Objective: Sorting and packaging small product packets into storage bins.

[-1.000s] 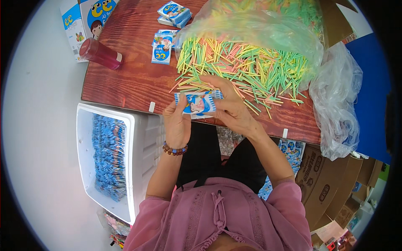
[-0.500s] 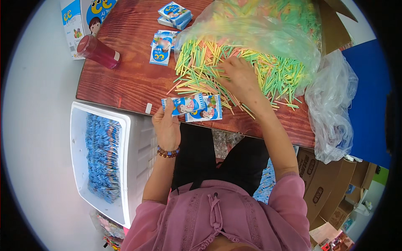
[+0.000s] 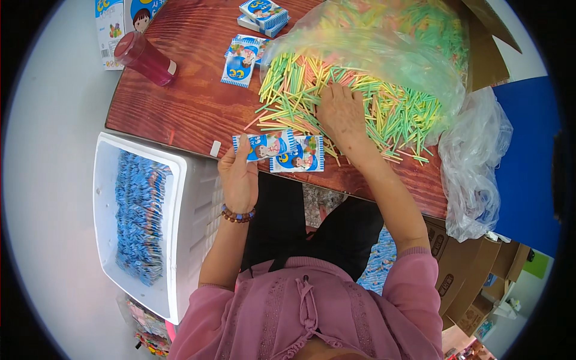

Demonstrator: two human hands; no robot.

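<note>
Red-brown wooden table [image 3: 198, 102] carries a heap of coloured sticks [image 3: 384, 108] spilling from a clear plastic bag [image 3: 384, 48]. Since half a second ago little has shifted — the right hand [image 3: 343, 114] was already on the heap and is now seen pressed flat, fingers spread, palm down; nothing can be seen gripped in it. Blue printed packets [image 3: 281, 150] are held at the near table edge by the left hand [image 3: 239, 177], thumb and fingers closed on the left end, wrist with a bead bracelet [image 3: 237, 214] kept below the edge. Packets remain fanned beside the heap — touching its near sticks. White tub [image 3: 192, 204] at the left is filled with more blue packets.
</note>
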